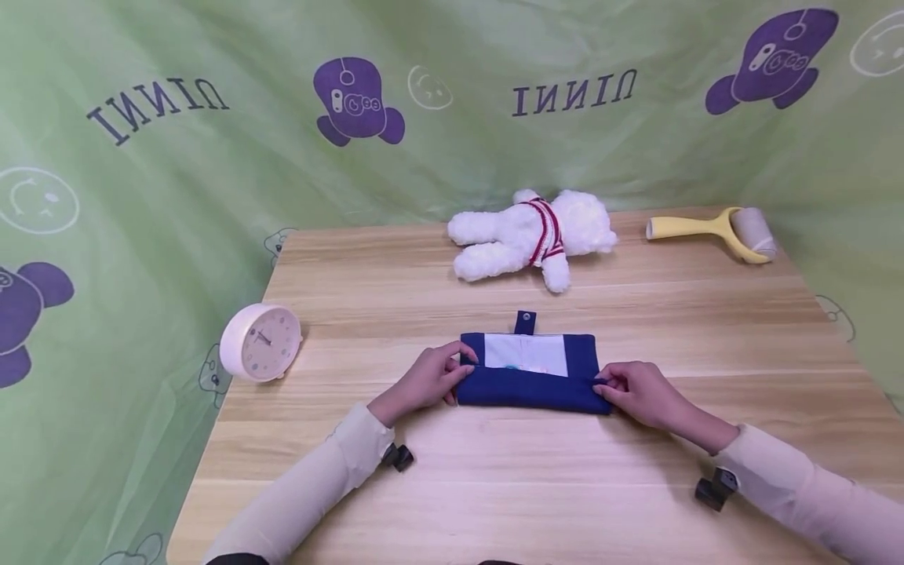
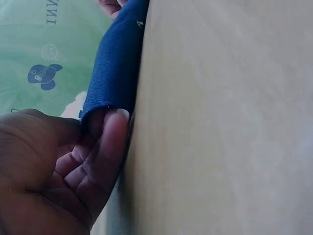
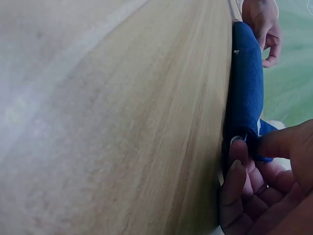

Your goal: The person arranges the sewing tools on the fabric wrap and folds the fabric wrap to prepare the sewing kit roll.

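A navy cloth roll-up pouch lies on the table, its near side folded over into a thick roll. Beyond the roll a whitish inner panel shows, and a short strap with a metal snap sticks out at the far edge. My left hand pinches the roll's left end, and in the left wrist view its fingertips reach into the open end of the roll. At the right end my right hand pinches the same roll, with thumb and fingers on its end in the right wrist view.
A white plush bear in a striped top lies behind the pouch. To its right is a yellow-handled lint roller. A pink round clock stands at the table's left edge. Green printed cloth hangs behind the wooden table.
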The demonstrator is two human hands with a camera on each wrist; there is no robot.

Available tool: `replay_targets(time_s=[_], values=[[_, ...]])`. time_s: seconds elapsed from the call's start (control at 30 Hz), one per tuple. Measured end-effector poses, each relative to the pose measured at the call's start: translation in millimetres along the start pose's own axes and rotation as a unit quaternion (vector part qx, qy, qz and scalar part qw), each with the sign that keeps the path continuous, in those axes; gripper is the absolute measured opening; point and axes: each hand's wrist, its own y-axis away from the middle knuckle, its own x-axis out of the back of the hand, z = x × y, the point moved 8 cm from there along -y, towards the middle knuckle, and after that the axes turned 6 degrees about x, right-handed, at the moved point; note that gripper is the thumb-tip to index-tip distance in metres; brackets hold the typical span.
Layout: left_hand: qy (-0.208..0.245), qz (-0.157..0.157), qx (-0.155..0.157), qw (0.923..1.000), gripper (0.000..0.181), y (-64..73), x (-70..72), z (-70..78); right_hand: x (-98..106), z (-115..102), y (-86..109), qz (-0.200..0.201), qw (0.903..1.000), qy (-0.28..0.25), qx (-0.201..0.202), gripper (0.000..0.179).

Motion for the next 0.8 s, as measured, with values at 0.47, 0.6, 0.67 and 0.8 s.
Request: replay_targets(time_s=[0.47, 0.6, 0.67, 0.8], values=[[-0.191, 0.101, -0.157, 0.9637, 0.024, 32.2, 16.3, 39.2, 0, -1, -19.2, -0.062, 0.998, -0.012, -0.003, 0.004], [-0.361, 0.075, -0.261, 0.892, 0.037, 57.7, -4.0, 63.9, 0, -1, -19.2, -0.065, 0.9978, -0.008, -0.014, 0.007], [-0.434, 0.038, -0.288, 0.8529, 0.042, 65.6, -17.6, 66.0, 4, -5, -15.7, -0.043, 0.9991, 0.002, -0.004, 0.012], [-0.521, 0.008, -0.285, 0.8042, 0.048, 69.7, -30.3, 60.8, 20, -29, -1.0, 0.04, 0.9884, 0.073, 0.127, 0.024]])
